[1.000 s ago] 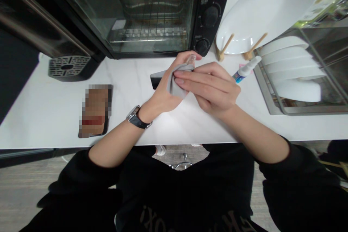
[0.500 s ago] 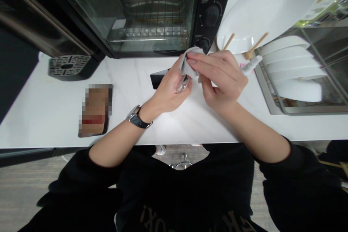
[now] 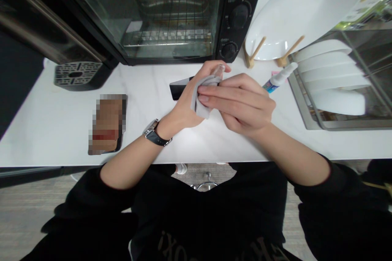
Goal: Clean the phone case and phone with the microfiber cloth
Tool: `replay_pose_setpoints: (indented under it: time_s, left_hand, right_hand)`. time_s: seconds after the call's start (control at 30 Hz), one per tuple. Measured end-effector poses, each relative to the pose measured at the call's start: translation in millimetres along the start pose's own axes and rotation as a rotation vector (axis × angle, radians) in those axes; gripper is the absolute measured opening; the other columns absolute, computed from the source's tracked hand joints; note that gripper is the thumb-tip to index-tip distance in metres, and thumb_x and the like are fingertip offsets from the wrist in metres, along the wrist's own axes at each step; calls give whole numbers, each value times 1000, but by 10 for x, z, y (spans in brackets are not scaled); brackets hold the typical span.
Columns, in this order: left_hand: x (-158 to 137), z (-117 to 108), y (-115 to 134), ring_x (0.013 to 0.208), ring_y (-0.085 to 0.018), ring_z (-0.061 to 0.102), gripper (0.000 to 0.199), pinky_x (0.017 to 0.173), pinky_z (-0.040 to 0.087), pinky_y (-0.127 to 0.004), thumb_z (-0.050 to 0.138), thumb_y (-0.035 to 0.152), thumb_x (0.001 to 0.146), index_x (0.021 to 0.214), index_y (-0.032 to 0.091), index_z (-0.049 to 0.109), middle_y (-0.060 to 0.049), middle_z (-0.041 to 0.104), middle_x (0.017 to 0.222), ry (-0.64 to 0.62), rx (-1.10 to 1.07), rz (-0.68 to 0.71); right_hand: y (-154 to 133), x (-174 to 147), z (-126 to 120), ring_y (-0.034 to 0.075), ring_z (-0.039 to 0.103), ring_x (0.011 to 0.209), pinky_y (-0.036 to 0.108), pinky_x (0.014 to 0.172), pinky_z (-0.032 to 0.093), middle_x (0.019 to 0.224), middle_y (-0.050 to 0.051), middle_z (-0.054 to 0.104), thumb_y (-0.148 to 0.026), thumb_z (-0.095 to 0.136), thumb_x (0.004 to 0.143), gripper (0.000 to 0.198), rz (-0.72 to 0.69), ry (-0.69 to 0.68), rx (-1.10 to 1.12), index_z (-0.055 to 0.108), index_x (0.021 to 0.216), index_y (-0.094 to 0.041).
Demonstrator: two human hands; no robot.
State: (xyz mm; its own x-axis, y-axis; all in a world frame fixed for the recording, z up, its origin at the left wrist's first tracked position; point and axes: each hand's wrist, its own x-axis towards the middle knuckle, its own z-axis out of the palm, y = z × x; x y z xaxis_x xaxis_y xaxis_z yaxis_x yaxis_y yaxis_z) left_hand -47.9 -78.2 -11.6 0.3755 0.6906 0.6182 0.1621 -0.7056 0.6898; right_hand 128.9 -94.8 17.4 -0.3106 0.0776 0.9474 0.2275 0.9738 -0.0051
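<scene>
My left hand (image 3: 188,104), with a watch (image 3: 155,132) on its wrist, is closed round a small clear, shiny object (image 3: 219,70). Only its tip shows past the fingers, so its kind is unclear. Grey cloth (image 3: 199,104) is pinched in my right hand (image 3: 245,104) and drapes over that object and the side of my left hand. Just beyond my right hand lies or stands a small bottle (image 3: 280,77) with a white nozzle and blue label, partly covered by the hand. A dark, flat object (image 3: 177,89) pokes out behind my left hand.
A black toaster oven (image 3: 171,20) stands at the back of the white counter (image 3: 45,130). A phone-shaped, blurred item (image 3: 107,124) lies left, near a black drip tray (image 3: 78,74). White plates in wooden stands (image 3: 284,53) and a rack of white bowls (image 3: 330,69) are right.
The cloth and my right fingers have shifted left and toward me across my left hand. The clear object now shows at the far side of the cloth instead of the near side.
</scene>
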Motion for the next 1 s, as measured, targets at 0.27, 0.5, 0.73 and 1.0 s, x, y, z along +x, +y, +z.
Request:
replay_pose_setpoints:
  time_s: [0.27,0.5,0.73,1.0]
  left_hand:
    - [-2,-59,179,128,-25,75,41,117,67,-48,55,49,115,152,32,51,-1,77,132,-100,-73,-210]
    - [28,-59,142,130,-28,74,42,113,67,-43,60,58,110,140,28,59,-3,78,114,-35,-143,-300]
    - [73,-13,-94,137,-29,70,49,121,62,-53,59,58,110,152,33,49,-9,67,141,42,66,235]
    - [51,15,-79,145,-33,66,53,128,54,-57,46,63,113,159,35,42,-10,64,150,24,107,159]
  right_hand:
    - [9,-32,-39,17,83,117,32,99,74,131,-4,86,-17,54,113,38,19,-63,11,76,140,-32]
    - [26,-34,-26,16,83,115,32,98,73,131,-7,86,-22,50,116,41,31,-49,-10,71,147,-39]
    - [169,-55,53,20,85,104,40,86,73,125,-3,88,-21,51,114,40,45,80,-115,74,143,-35]
    - [188,-37,36,21,85,108,38,86,72,126,0,88,-17,56,111,42,77,113,-90,75,144,-34]
